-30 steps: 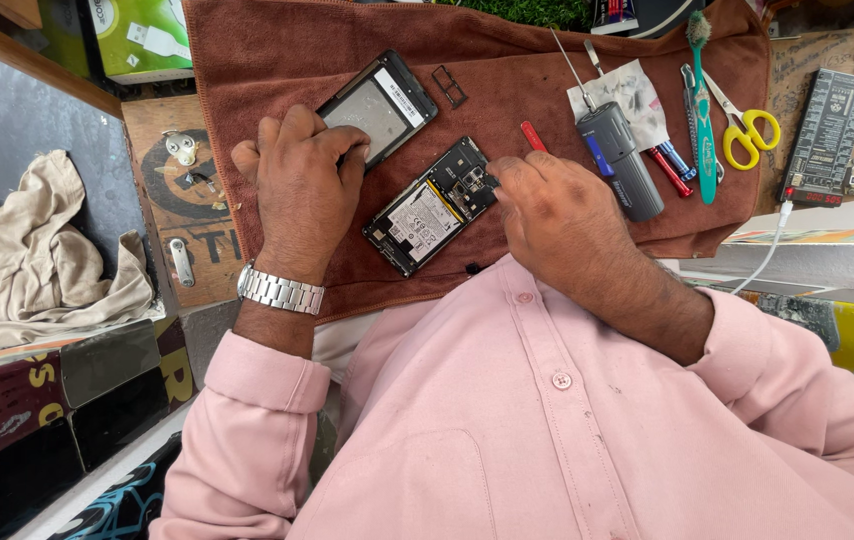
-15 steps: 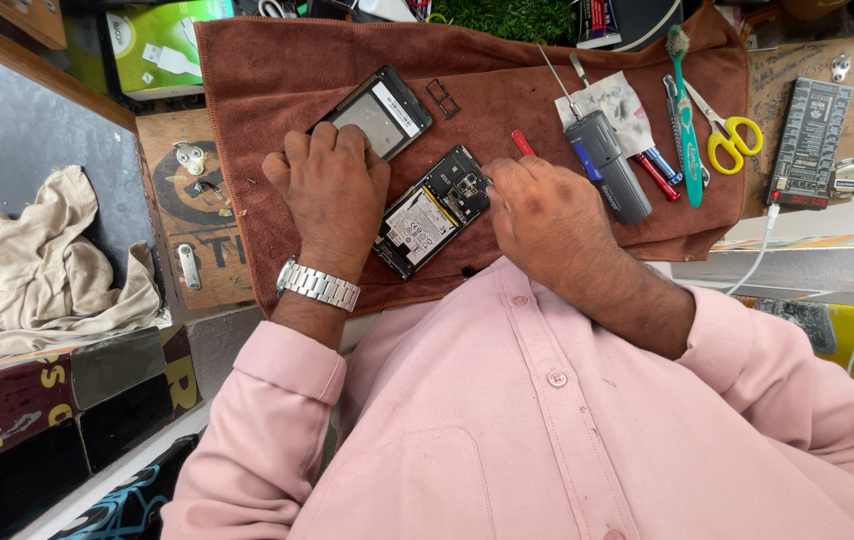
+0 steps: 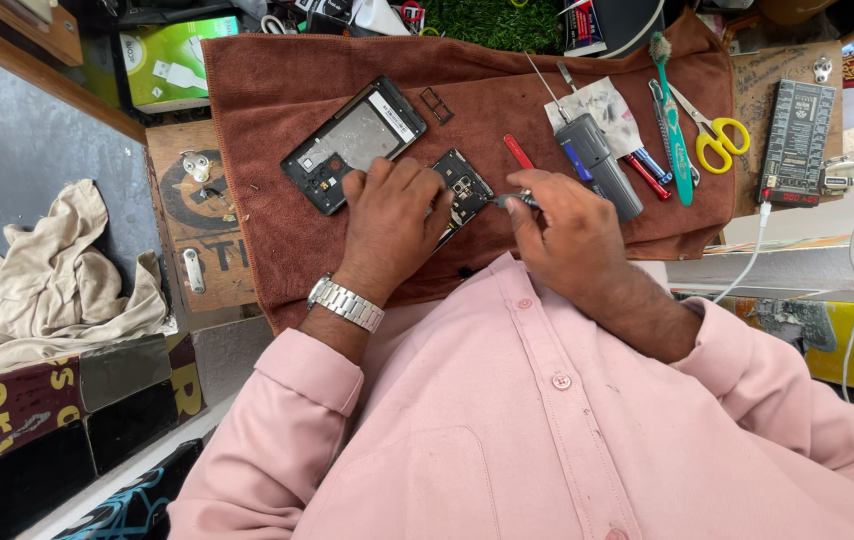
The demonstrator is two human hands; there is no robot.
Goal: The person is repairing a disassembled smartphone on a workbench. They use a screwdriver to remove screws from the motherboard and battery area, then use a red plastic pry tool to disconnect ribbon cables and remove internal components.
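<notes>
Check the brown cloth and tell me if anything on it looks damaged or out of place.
Nothing looks spilled or broken. The opened phone under the left hand has its back frame lying apart beside it, and a small tray lies loose near the frame.

A phone repair bench: opened phones (image 3: 352, 145), scissors (image 3: 715, 140) and tools on a brown towel (image 3: 277, 80).

Left of hands: phone back frame (image 3: 352, 145) lies just beside the left hand (image 3: 392, 215).
Right of hands: grey tool case (image 3: 599, 165), pens (image 3: 647, 172), toothbrush (image 3: 671, 120), scissors (image 3: 712, 135) crowd the brown towel (image 3: 267, 130).
Free room: bare towel along its left edge.
</notes>
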